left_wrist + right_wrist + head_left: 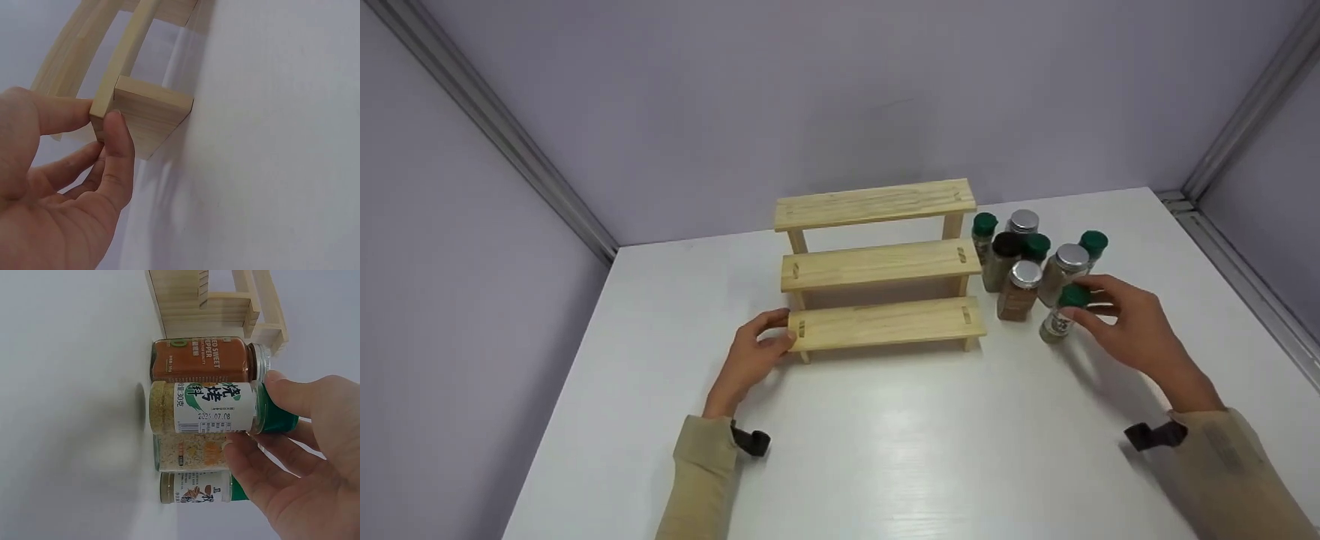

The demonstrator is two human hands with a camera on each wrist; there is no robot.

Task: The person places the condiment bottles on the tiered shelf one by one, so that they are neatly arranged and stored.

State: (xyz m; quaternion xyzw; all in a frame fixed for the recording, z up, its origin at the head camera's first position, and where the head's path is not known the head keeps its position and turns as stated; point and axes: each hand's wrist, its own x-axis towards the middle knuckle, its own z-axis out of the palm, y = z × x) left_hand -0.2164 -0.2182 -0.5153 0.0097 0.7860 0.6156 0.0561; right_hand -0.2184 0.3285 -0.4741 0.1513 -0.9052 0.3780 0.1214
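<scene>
A three-step wooden spice rack (885, 324) stands on the white table near the back wall. My left hand (750, 354) pinches the left end of its lowest step, thumb at the front edge, as the left wrist view confirms. To the right of the rack, my right hand (1136, 330) grips a green-capped spice jar (216, 408) by its cap, with thumb and fingers on opposite sides. This jar is roughly upright; whether its base touches the table is hard to tell. Just behind it are a red sweet pepper jar (199, 360) and a silver-capped jar (1069, 262).
Several more spice jars cluster at the rack's right side, among them a black-capped jar (1001, 262), a green-capped jar (984, 229) and a silver-capped jar (1024, 220). Pale walls (870, 90) enclose the white table (885, 450) at the back and sides.
</scene>
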